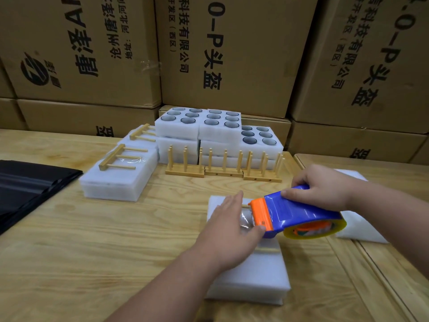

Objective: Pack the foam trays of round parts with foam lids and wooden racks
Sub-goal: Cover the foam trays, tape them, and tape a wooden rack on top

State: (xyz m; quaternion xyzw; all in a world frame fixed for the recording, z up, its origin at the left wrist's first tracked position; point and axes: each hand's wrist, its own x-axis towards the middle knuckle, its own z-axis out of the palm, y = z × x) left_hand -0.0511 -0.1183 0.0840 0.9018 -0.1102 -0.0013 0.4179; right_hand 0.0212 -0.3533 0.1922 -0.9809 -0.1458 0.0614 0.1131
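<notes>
Three open foam trays (220,123) of round parts sit stacked at the table's (92,240) back, three upright wooden racks (222,169) before them. Two packed bundles (120,175) lie left. Flat left hand (228,225) presses the nearest foam pack (250,280); right hand (325,187) grips one tape dispenser (294,214).

the left hand (228,225) lies flat with its fingers straight and close together, palm down, its bare arm reaching in from the bottom. the right hand (325,185) comes in from the right, its fingers and thumb curled in a grip.
</notes>
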